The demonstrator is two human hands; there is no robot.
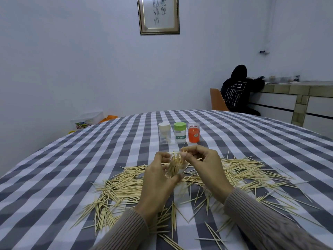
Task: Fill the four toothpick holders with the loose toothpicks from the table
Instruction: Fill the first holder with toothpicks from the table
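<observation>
Our left hand (158, 175) grips the open holder (180, 169); our right hand (201, 161) pinches toothpicks (175, 162). We should align them parallel, then slide them in gently.

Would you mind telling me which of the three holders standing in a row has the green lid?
The middle holder, labelled TOOTHPICK; the left holder has a white lid and the right holder is orange.
</observation>
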